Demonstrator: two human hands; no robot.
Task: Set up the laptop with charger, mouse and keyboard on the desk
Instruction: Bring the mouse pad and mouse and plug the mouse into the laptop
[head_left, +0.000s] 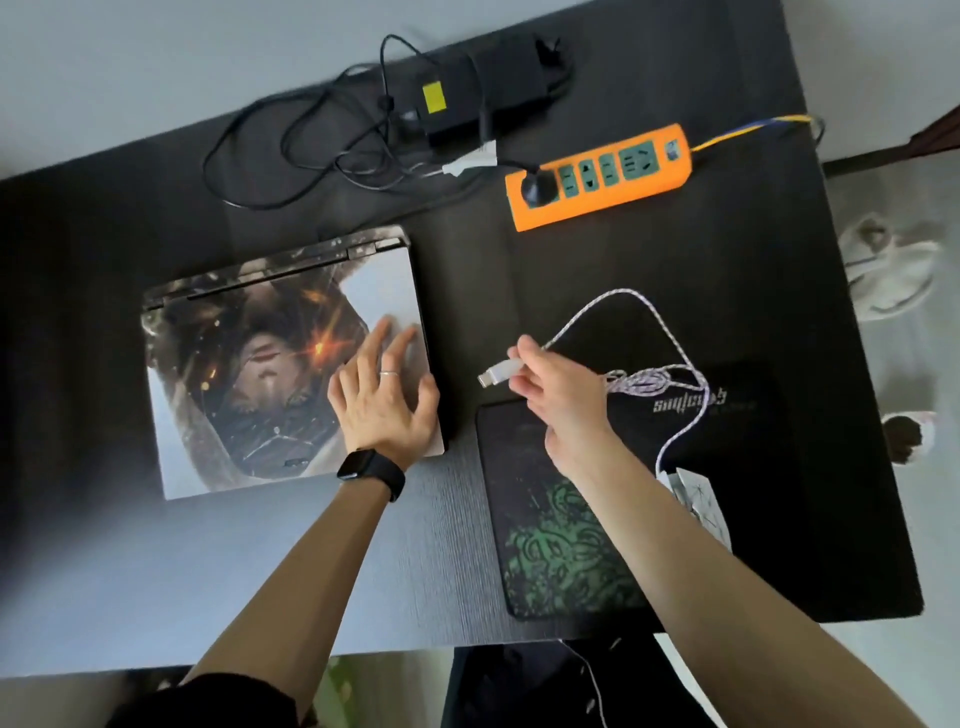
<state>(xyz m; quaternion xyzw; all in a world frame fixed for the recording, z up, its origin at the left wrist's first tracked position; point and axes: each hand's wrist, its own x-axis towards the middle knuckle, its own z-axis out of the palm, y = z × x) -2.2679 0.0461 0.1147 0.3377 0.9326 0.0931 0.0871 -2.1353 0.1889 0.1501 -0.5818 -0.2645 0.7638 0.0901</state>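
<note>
Your right hand (550, 384) pinches the braided cable's plug (498, 371) beside the closed laptop (249, 374), mid-surface, under your flat, open left hand (384, 395). Slack loops could snag the mouse pad (545, 545) edge.

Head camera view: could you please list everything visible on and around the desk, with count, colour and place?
Desk: one, dark, fills the view.
Laptop: one, closed, picture-printed lid, left of centre.
Charger: one, black brick with yellow label, tangled black leads, far edge.
Power strip: one, orange with green sockets, one black plug in, far right.
Mouse pad: one, black with green pattern, near right.
Cable: one, white braided, over the mouse pad.
Watch: one, black, left wrist.
Left hand: flat on the laptop lid.
Right hand: pinching the cable's white plug.
</note>
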